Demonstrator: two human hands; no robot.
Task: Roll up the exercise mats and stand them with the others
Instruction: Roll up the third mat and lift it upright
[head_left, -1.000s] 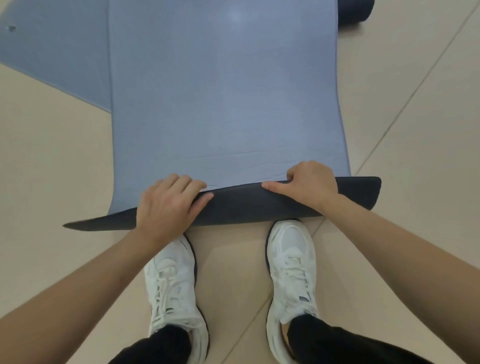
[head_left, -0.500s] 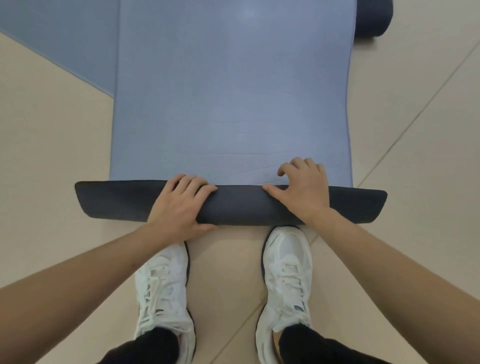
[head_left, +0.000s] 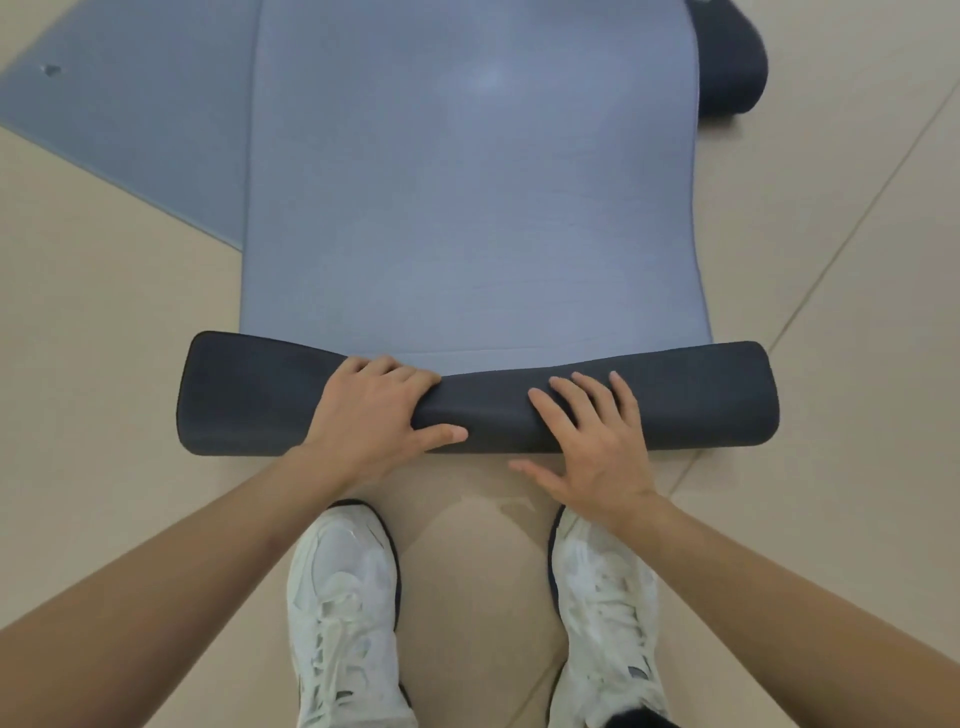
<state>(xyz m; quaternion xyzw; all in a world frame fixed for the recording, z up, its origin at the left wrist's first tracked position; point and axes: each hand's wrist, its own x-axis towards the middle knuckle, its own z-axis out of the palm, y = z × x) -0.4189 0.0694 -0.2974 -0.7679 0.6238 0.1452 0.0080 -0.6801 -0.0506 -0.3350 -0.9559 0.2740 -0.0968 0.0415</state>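
**A:** Surroundings?

**B:** Second mat (head_left: 130, 130), flat, upper left, one corner overlapped by the left edge of the blue mat (head_left: 467, 208). Dark rolled mat (head_left: 732, 67), upper right, just beside the blue mat's far right edge. Two white shoes (head_left: 343, 613) at the bottom, toes just short of the roll (head_left: 701, 400).

**A:** Roll relative to the hands?

**B:** Dark roll across the near end of the blue mat, under both hands. Left hand (head_left: 374, 415) left of centre, fingers curled over the top, thumb along the near face: gripping the roll. Right hand (head_left: 597, 441) right of centre, fingers straight and spread flat on the roll, thumb off its near edge over the floor (head_left: 104, 364): open, pressing.

**A:** Edges and room?

**B:** Roll ends projecting past both long edges of the flat part; left end flatter, right end rounder. Flat blue length stretching ahead of the roll. Open beige floor left and right; tile joint (head_left: 831, 249) running diagonally on the right.
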